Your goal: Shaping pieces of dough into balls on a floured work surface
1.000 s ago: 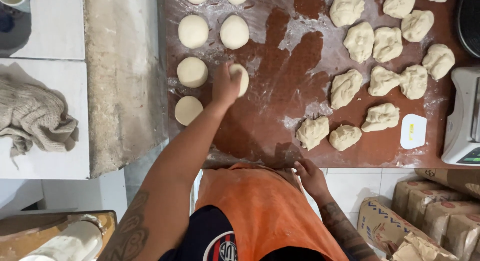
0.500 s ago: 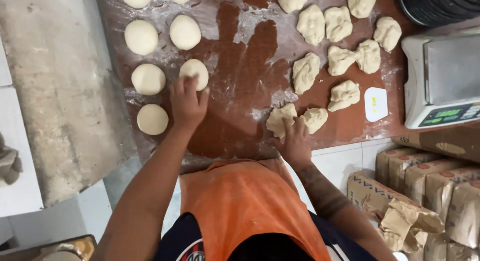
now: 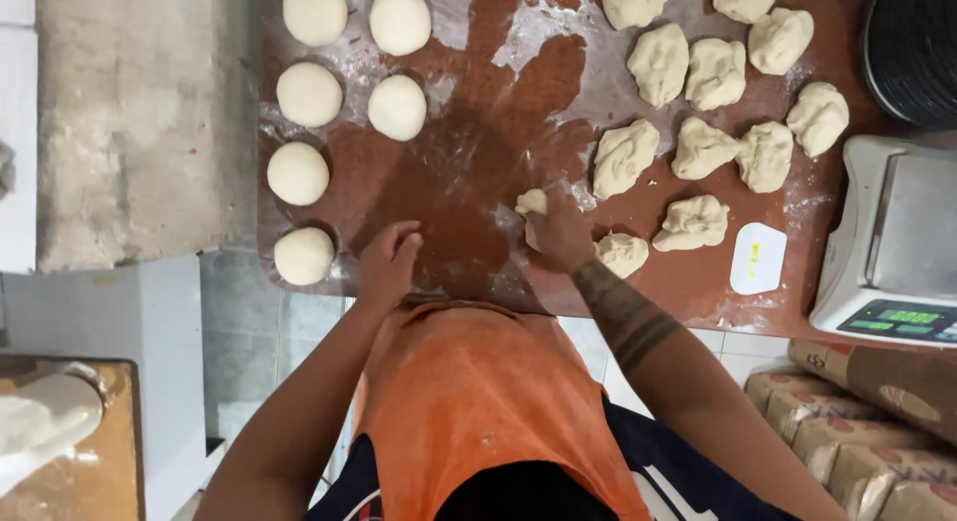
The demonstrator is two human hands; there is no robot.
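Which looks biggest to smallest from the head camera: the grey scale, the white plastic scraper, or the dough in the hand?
1. Grey digital scale.
2. White plastic scraper.
3. Dough piece under the right hand, partly hidden.

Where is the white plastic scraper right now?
In the head view, the white plastic scraper lies flat on the floured brown table, on the person's right, between a rough dough lump and the digital scale.
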